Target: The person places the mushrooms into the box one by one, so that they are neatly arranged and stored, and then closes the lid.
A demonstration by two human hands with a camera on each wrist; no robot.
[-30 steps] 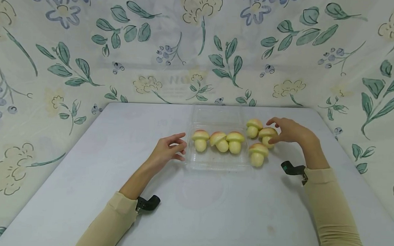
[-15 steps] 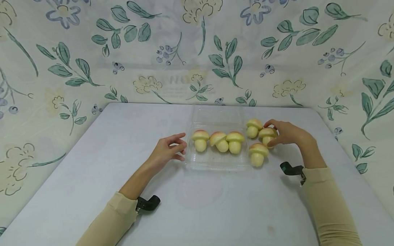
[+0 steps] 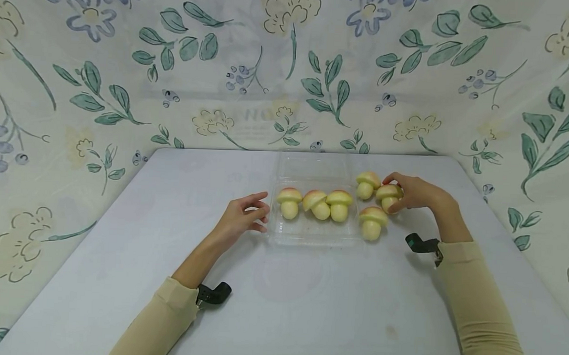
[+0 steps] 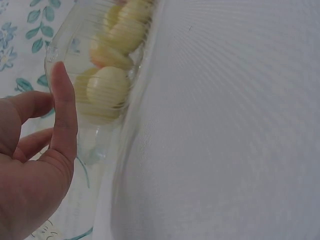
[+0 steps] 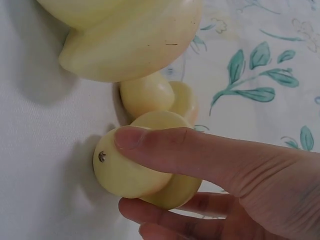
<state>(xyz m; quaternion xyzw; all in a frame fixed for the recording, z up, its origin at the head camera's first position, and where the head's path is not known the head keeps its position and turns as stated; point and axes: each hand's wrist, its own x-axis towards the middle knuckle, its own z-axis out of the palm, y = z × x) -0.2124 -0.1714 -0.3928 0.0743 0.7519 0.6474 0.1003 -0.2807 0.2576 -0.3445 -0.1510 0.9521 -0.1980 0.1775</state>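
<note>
Shifted slightly right since the earlier frame: one mushroom, right of the box, pinched between thumb and fingers of the right hand. Left hand: relaxed, unclenched, at the box's left edge; contact cannot be told. Three mushrooms inside box; two others beside it, on table.

Behind the clear box, a little to its left, some pale marks like letters show on the flowery cloth, but they are too faint to read, and no other words or numbers can be read.
</note>
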